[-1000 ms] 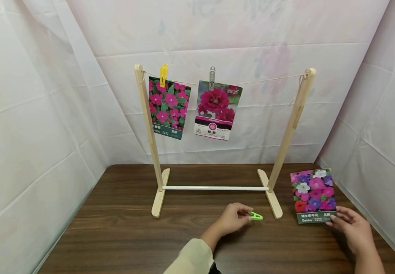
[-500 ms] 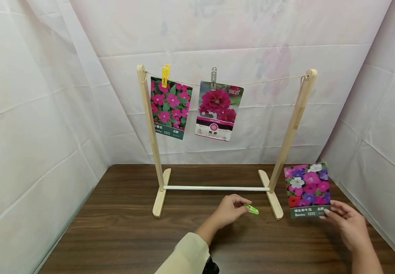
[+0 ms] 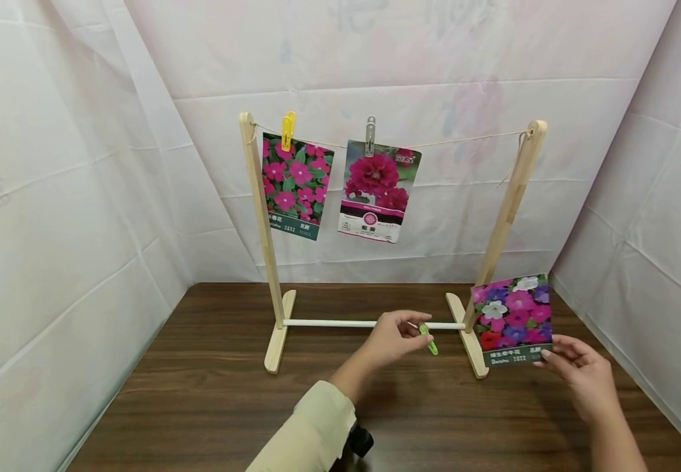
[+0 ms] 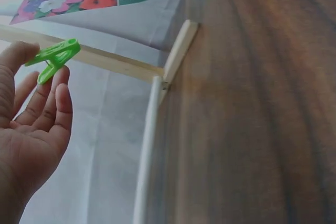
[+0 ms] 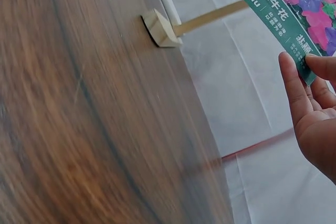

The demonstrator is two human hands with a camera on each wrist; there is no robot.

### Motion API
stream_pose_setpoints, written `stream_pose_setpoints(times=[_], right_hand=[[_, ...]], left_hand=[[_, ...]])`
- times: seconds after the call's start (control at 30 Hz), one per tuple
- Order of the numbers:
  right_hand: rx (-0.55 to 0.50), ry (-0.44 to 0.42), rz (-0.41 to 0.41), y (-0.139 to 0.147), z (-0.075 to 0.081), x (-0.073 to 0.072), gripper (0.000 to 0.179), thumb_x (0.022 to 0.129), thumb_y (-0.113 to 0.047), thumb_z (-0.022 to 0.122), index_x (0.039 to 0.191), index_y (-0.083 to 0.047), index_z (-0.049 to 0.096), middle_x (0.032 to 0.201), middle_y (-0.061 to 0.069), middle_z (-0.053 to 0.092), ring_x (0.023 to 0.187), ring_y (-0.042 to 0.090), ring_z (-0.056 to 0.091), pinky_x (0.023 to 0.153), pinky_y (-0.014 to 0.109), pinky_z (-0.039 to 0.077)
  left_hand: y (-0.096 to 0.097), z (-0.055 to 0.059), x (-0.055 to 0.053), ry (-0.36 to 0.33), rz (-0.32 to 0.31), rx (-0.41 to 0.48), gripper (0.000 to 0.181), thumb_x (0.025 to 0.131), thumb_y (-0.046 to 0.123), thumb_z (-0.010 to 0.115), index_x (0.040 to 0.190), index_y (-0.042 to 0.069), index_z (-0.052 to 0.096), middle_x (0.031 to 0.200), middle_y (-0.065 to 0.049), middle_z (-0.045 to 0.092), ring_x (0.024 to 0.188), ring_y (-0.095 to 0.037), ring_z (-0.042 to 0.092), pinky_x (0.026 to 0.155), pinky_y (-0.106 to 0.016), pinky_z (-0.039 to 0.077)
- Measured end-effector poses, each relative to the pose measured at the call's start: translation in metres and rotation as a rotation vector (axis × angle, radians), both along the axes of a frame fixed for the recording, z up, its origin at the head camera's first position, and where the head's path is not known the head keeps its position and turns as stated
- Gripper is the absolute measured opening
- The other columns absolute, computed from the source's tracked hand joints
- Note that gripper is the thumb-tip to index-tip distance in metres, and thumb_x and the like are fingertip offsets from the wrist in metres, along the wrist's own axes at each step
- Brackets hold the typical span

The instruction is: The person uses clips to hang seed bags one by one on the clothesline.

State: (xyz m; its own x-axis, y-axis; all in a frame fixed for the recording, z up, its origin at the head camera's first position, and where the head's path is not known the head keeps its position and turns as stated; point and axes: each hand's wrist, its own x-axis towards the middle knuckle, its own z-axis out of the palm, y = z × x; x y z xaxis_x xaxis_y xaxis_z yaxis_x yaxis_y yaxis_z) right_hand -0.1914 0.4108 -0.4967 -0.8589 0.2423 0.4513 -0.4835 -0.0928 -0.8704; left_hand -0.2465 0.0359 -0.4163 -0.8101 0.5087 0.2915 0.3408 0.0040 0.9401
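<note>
My left hand (image 3: 396,339) pinches a light green clothespin (image 3: 428,339) between thumb and fingers, above the table near the rack's white bar. In the left wrist view the thumb is on one arm of the clothespin (image 4: 58,56) and fingertips meet the other. With thumb and fingers, my right hand (image 3: 584,377) holds a flower-picture seed packet (image 3: 514,318) by its lower right corner. The packet shows pink, purple, red and white blooms above a green band. It is raised, slightly tilted, and overlaps the foot of the rack's right post (image 3: 508,210) in the head view.
A string (image 3: 464,139) spans the wooden rack's two posts. From it hang a pink-flower packet (image 3: 295,183) under a yellow clothespin (image 3: 288,132) and a hollyhock packet (image 3: 378,190) under a grey clothespin (image 3: 370,136). A white bar (image 3: 340,323) joins the feet on the brown table (image 3: 210,393).
My left hand has lifted the green clothespin up from near the tabletop and tilted it downward. The seed packet in my right hand has moved left and up toward the right post.
</note>
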Motion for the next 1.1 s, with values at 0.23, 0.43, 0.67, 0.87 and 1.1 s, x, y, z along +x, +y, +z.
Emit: stream_pose_setpoints(times=[0.23,0.43,0.67,0.87,1.1], right_hand=[[0.033,0.009,0.032,-0.003,-0.003,-0.007,0.032,0.085,0.012,0.068,0.116,0.009,0.061,0.091,0.006,0.069,0.078,0.016,0.070,0.067,0.036,0.057],[0.038,0.001,0.051,-0.020,0.015,-0.005,0.030,0.084,0.018,0.064,0.112,0.007,0.063,0.089,0.008,0.069,0.074,0.020,0.071,0.066,0.036,0.058],[0.062,-0.006,0.059,-0.047,0.048,0.004,0.024,0.085,0.014,0.066,0.106,0.003,0.066,0.088,0.007,0.070,0.073,0.020,0.071,0.066,0.036,0.058],[0.028,-0.012,0.019,-0.077,0.084,0.018,0.023,0.086,0.017,0.062,0.098,-0.002,0.068,0.082,0.003,0.071,0.066,0.016,0.071,0.063,0.029,0.058],[0.027,-0.005,-0.012,-0.084,0.090,0.013,0.021,0.085,0.016,0.064,0.099,-0.001,0.068,0.081,0.004,0.070,0.066,0.015,0.070,0.062,0.029,0.058]], left_hand=[[-0.001,0.017,-0.005,-0.016,0.021,0.014,0.037,0.082,0.010,0.079,0.117,0.006,0.070,0.093,0.000,0.071,0.083,-0.009,0.066,0.069,-0.024,0.055],[-0.001,0.036,-0.007,-0.055,0.014,0.045,0.029,0.080,0.006,0.081,0.107,-0.001,0.073,0.086,-0.003,0.072,0.079,-0.010,0.066,0.067,-0.025,0.055],[-0.002,0.060,-0.015,-0.007,-0.007,0.011,0.029,0.080,0.010,0.082,0.107,0.005,0.073,0.091,-0.001,0.072,0.085,-0.012,0.067,0.073,-0.026,0.055],[-0.003,0.082,-0.018,0.032,-0.027,-0.016,0.033,0.080,0.012,0.082,0.111,0.008,0.072,0.094,0.000,0.073,0.088,-0.011,0.068,0.076,-0.027,0.055],[-0.001,0.101,-0.020,0.065,-0.039,-0.051,0.033,0.079,0.012,0.083,0.110,0.003,0.073,0.090,-0.001,0.073,0.084,-0.012,0.068,0.073,-0.026,0.056]])
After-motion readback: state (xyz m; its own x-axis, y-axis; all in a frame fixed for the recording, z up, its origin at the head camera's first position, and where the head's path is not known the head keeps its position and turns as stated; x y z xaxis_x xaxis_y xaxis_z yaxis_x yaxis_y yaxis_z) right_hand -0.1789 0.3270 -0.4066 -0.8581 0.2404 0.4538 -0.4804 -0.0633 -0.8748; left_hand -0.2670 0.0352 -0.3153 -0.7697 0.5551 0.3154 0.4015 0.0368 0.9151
